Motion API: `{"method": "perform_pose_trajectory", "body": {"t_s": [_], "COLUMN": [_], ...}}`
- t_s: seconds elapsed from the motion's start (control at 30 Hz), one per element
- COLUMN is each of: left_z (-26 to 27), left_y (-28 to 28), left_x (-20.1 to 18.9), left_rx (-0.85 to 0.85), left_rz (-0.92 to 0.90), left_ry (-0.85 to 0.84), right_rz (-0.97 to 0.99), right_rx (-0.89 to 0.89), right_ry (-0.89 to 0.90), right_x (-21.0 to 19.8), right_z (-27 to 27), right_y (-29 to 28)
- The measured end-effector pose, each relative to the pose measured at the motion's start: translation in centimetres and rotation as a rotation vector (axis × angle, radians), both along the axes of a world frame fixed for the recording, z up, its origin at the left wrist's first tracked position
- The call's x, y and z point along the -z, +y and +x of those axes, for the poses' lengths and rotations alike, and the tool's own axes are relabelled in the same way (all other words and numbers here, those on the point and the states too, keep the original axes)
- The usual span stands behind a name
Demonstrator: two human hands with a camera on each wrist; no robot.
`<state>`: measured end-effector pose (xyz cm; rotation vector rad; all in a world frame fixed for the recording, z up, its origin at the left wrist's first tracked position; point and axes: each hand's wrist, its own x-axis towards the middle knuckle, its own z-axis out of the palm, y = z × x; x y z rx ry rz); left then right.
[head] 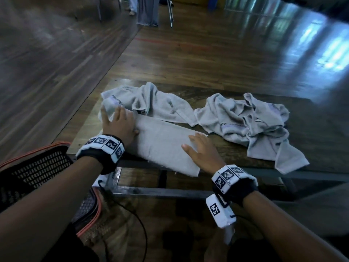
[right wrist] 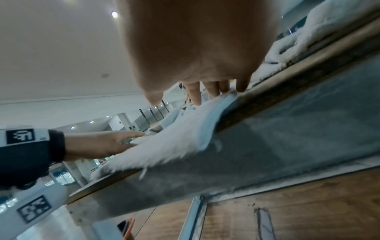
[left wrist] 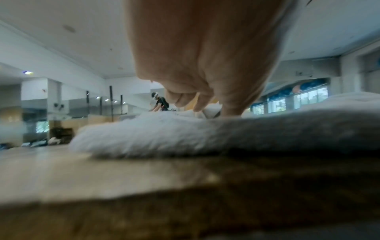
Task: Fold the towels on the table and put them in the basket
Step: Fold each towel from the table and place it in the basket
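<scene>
A grey towel [head: 164,146], folded into a long strip, lies across the near edge of the wooden table [head: 217,91]. My left hand [head: 115,120] is at the strip's left end, its fingers curled round the lifted, lilac-striped end; the left wrist view shows those curled fingers [left wrist: 197,99] on the towel [left wrist: 164,133]. My right hand [head: 196,146] lies flat on the strip's right part with straight fingers, which also show in the right wrist view [right wrist: 205,92]. The black mesh basket [head: 37,167] with an orange rim stands below the table at the lower left.
Two more grey towels lie crumpled on the table: one [head: 160,104] behind the strip, the other [head: 255,125] at the right, hanging over the near edge. A black cable [head: 139,224] trails on the floor below. Chair legs and a person's legs [head: 147,12] stand far behind.
</scene>
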<state>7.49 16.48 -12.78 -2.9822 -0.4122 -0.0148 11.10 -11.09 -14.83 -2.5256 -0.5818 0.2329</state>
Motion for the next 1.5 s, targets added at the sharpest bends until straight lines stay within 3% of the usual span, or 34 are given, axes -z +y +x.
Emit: {"method": "perform_pose_trajectory", "body": {"t_s": [0.13,0.23,0.3,0.57,0.7,1.0,1.2,1.27,1.4,1.5], "left_z": [-0.7,-2.7,-3.9,-5.2,-5.4,-6.5,-7.8,-7.9,-8.1,-8.3], "left_y": [-4.9,-10.1,-12.7,-15.2,-15.2,-16.5,-18.1,-17.5,-16.2,-14.9], "left_x": [-1.6,-1.5,-0.6,1.8,1.8,-0.5,-3.5,-4.1,-3.9,-3.2], "left_rx": [0.272,0.580,0.670,0.669,0.665,0.740,0.704,0.653,0.488,0.410], "left_rz": [-0.218,-0.258,-0.236,-0.146,-0.157,-0.427,-0.776,-0.900,-1.051,-1.089], "left_ry": [-0.042,-0.013,-0.007,-0.102,-0.199,-0.430,-0.542,-0.573,-0.615,-0.594], "right_rz": [-0.094,-0.124,-0.135,-0.240,-0.135,0.345,0.974,1.035,1.063,0.933], "right_rx": [0.130,0.185,0.153,0.062,0.066,0.197,0.076,0.018,0.020,0.024], "right_ry": [-0.180,-0.135,-0.066,0.009,0.000,0.289,0.585,0.604,0.446,0.350], "right_x": [-1.5,-1.8,-1.6,-1.1,-1.2,-4.2,-6.7,-6.9,-6.5,-6.5], "right_z": [2.2,3.8,4.6,6.0,5.9,5.0,2.7,2.1,1.6,1.9], "right_y": [-2.5,-4.0,-4.4,-3.6,-2.9,-6.7,-12.8,-14.2,-14.3,-12.7]}}
